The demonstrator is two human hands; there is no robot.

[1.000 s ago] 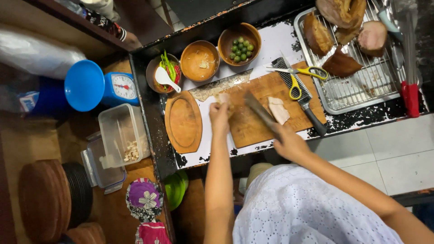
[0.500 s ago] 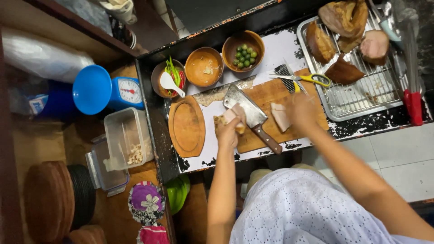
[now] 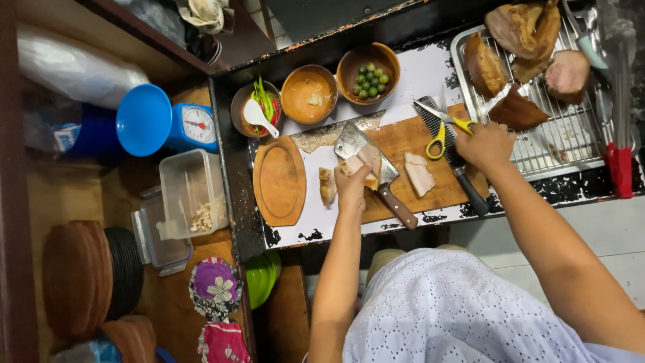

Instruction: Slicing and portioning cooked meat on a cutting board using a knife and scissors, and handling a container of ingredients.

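Her left hand [image 3: 354, 190] pinched a cut slice of pork [image 3: 361, 163] over the cleaver [image 3: 366, 153], while her right hand [image 3: 485, 142], fingers curled, reached toward uncut roast pieces [image 3: 517, 112] on the rack [image 3: 578, 144].

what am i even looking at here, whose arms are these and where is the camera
The camera is worn on a person's head and looks straight down, so the two bare arms reaching in from the bottom are that person's own. There is no machine.

The left hand rests on sliced meat lying on the blade of a cleaver, which sits on a wooden cutting board. The right hand is at the edge of a metal rack tray holding cooked meat; whether its fingers grip anything cannot be told. Yellow-handled scissors lie beside it.

Also on the counter: an empty oval wooden plate, a bowl of small green fruits, a bowl of sauce and a bowl with chillies and a white spoon. A blue kitchen scale stands to the left.
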